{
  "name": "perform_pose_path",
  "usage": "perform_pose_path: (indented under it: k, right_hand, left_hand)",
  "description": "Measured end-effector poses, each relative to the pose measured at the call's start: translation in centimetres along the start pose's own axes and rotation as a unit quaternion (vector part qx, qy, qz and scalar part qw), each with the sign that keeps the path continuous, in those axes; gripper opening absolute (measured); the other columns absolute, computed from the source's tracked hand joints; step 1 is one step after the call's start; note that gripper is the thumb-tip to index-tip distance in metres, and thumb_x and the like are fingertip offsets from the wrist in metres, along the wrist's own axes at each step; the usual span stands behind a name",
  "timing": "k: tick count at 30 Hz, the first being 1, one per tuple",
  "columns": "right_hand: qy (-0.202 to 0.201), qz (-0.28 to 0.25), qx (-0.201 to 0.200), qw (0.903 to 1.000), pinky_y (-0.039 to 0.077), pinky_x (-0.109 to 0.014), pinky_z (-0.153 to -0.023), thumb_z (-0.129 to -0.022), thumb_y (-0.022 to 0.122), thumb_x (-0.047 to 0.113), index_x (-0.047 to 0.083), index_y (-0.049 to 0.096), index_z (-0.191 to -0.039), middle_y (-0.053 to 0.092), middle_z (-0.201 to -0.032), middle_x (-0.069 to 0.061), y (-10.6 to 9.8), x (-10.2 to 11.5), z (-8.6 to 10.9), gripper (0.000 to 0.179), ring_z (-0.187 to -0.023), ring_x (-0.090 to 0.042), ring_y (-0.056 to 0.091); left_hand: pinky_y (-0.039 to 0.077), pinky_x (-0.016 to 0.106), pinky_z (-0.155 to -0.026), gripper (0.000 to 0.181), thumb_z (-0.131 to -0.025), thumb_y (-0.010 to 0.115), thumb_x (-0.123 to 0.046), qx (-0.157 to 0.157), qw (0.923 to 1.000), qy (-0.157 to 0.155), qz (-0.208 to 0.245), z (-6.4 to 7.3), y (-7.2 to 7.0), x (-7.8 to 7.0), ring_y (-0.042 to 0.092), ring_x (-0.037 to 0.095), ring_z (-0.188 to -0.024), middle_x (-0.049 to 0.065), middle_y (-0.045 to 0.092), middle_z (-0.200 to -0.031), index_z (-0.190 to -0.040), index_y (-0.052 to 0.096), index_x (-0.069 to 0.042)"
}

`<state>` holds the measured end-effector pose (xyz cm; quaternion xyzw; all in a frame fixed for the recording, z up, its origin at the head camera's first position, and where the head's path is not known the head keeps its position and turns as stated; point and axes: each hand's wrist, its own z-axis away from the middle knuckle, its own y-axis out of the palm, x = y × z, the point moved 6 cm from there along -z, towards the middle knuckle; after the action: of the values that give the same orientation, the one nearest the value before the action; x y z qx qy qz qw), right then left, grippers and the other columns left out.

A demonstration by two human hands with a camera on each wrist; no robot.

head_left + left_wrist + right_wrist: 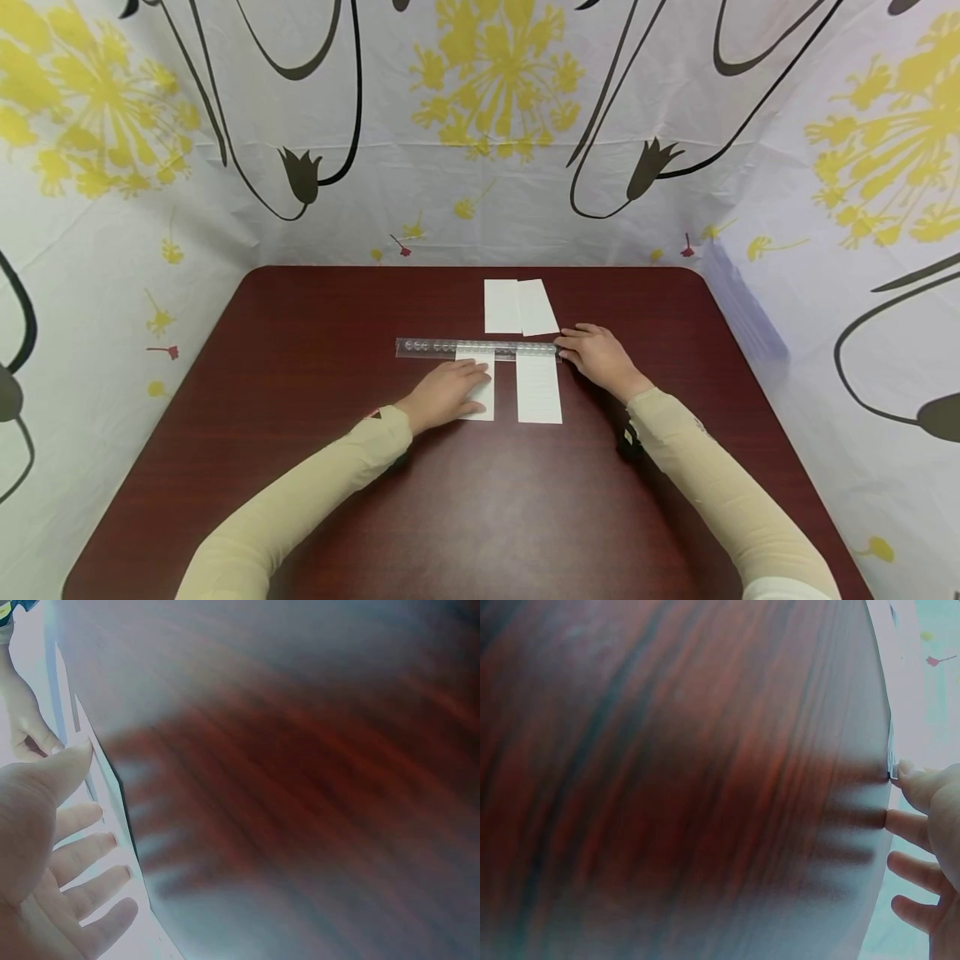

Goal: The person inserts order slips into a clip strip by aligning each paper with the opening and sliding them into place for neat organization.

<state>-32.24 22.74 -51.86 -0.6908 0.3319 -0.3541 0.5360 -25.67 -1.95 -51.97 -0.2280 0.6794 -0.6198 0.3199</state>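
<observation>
A clear plastic ruler (423,348) lies crosswise over the upper ends of two white paper strips. My left hand (448,392) rests on the left strip (483,404), its fingers spread and fairly straight, just below the ruler. The right strip (538,392), with faint lines, lies a small gap away. At the ruler's right end, my right hand (600,358) holds it between thumb and fingers. In the right wrist view the thumb (915,784) meets the ruler's tip, while the other fingers are loosely extended. The left wrist view shows the left hand (45,847) over white paper.
Two more white papers (502,307) lie side by side behind the ruler, the right one (537,308) slanted. All this is on a dark reddish-brown table (322,317) with rounded corners. A patterned white cloth (465,100) hangs round the back and sides.
</observation>
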Motion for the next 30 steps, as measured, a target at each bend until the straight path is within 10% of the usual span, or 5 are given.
perform_pose_path:
  k: [30]
  right_hand:
    - [0.004,0.0,0.002,1.0,0.042,-0.058,-0.111,-0.097,0.063,0.024,0.011,0.068,-0.127,0.065,-0.134,-0.015,0.21,-0.2,-0.05,0.033,-0.131,-0.04,0.055]
  left_hand:
    - [0.039,0.043,-0.118,0.057,-0.093,0.064,-0.046,0.007,0.9999,-0.005,-0.014,-0.98,0.34,-1.01,0.048,0.029,-0.14,0.008,0.053,-0.149,-0.138,0.057,-0.011]
